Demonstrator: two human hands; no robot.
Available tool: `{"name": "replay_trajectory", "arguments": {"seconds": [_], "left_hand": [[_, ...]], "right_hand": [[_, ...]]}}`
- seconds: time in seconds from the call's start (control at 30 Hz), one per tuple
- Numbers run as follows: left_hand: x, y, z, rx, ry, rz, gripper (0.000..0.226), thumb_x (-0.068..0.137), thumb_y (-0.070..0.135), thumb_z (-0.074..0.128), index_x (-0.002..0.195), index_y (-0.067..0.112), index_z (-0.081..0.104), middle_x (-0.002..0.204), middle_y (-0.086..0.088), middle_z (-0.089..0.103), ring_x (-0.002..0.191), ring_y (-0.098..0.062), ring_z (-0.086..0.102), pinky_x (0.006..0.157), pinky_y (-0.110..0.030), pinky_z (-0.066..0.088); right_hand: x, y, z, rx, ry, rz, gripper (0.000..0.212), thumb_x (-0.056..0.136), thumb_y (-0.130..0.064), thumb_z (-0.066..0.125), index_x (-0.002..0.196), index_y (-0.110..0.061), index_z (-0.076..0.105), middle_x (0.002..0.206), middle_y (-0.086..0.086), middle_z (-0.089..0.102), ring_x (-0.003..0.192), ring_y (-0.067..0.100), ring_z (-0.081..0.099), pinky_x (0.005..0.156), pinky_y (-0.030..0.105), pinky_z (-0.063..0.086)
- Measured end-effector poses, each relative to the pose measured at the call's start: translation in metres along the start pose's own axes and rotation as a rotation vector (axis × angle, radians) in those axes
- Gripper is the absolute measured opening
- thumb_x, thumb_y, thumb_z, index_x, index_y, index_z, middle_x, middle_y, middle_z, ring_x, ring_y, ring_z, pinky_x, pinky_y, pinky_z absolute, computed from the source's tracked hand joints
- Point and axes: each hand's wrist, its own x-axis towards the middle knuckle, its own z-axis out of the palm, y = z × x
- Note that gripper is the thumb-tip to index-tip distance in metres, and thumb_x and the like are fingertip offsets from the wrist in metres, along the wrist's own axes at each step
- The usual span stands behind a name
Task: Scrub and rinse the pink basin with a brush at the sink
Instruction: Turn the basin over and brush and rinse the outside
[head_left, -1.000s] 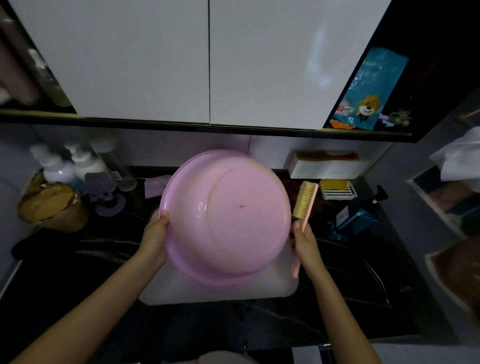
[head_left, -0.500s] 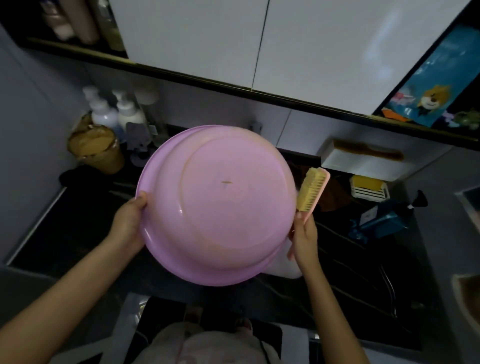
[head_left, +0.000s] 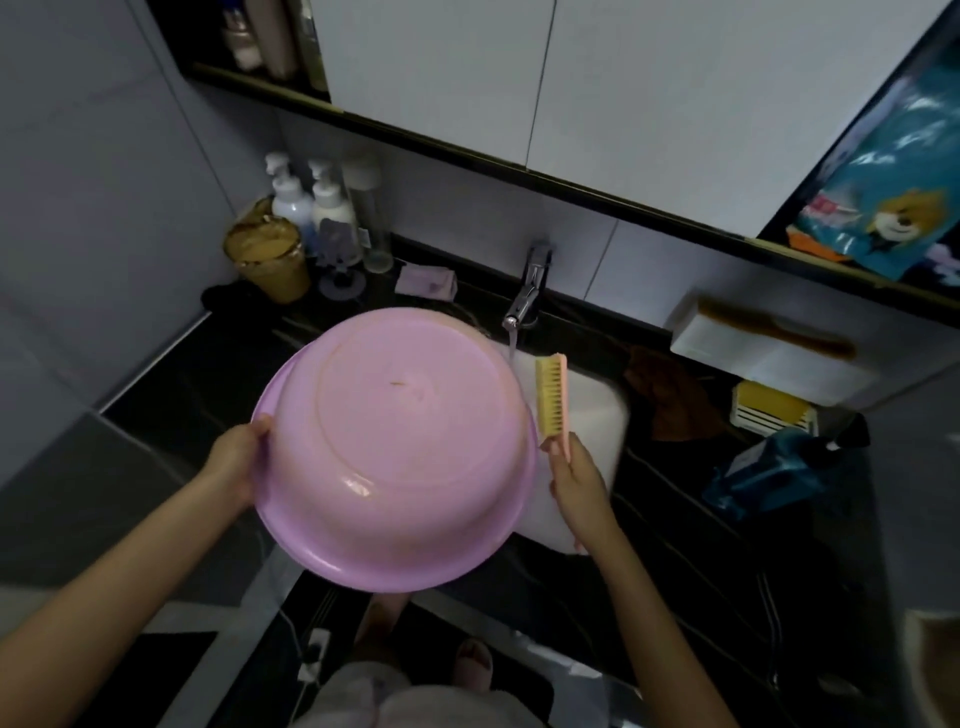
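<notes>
We hold pink basin (head_left: 395, 447) bottom-up, in front of sink (head_left: 592, 415) | left hand (head_left: 236, 465) grips its left rim | right hand (head_left: 576, 480) grips brush (head_left: 553, 402), bristles beside basin wall | faucet (head_left: 527, 296) running

The pink basin (head_left: 395, 447) now hangs left of and nearer than the faucet (head_left: 527, 296), no longer hiding it; the brush (head_left: 552, 397) stands just below the faucet.

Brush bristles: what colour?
Pale yellow bristles, set in a pink brush back; the head view shows them, held up beside the basin.
</notes>
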Motion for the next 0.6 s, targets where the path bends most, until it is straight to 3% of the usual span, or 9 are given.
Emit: {"name": "replay_trajectory", "arguments": {"seconds": [0.1,0.3,0.37,0.5,0.6], "left_hand": [[0.002,0.000,0.003,0.025,0.019,0.020,0.025,0.097,0.013,0.042,0.112,0.001,0.058,0.100,-0.011,0.059,0.092,-0.024,0.055,0.099,-0.040,0.038],[0.032,0.007,0.042,0.084,0.023,0.018,0.035,0.095,0.007,0.040,0.125,-0.009,0.050,0.075,-0.008,0.052,0.068,-0.019,0.050,0.087,-0.038,0.043],[0.046,0.011,0.049,0.125,0.032,0.020,0.038,0.092,0.005,0.040,0.126,-0.010,0.050,0.079,-0.010,0.054,0.079,-0.024,0.053,0.091,-0.041,0.044],[0.077,0.014,0.068,0.179,0.013,-0.036,0.038,0.089,0.003,0.039,0.124,-0.007,0.050,0.120,-0.021,0.057,0.111,-0.033,0.055,0.095,-0.044,0.045],[0.091,0.011,0.088,0.214,-0.041,-0.074,0.032,0.091,0.006,0.039,0.117,-0.004,0.054,0.109,-0.014,0.058,0.101,-0.031,0.056,0.086,-0.041,0.045]], "right_hand": [[-0.002,0.005,-0.001,-0.017,-0.040,0.012,0.019,0.101,-0.033,0.036,0.102,-0.030,0.054,0.101,-0.003,0.061,0.092,0.012,0.059,0.087,0.037,0.049],[0.002,-0.006,-0.001,-0.042,0.056,0.051,0.017,0.101,-0.032,0.037,0.100,-0.028,0.053,0.100,-0.005,0.058,0.091,0.009,0.057,0.080,0.032,0.049],[0.006,-0.006,-0.004,-0.060,0.076,0.062,0.016,0.101,-0.030,0.037,0.097,-0.029,0.053,0.098,-0.006,0.058,0.090,0.008,0.057,0.077,0.030,0.048],[0.012,-0.004,-0.006,-0.058,0.123,0.106,0.016,0.100,-0.034,0.038,0.103,-0.035,0.053,0.102,-0.007,0.060,0.095,0.009,0.059,0.082,0.033,0.051],[0.016,-0.015,-0.001,-0.068,0.176,0.135,0.019,0.101,-0.028,0.038,0.101,-0.041,0.051,0.098,-0.010,0.058,0.093,0.005,0.057,0.076,0.024,0.046]]}}
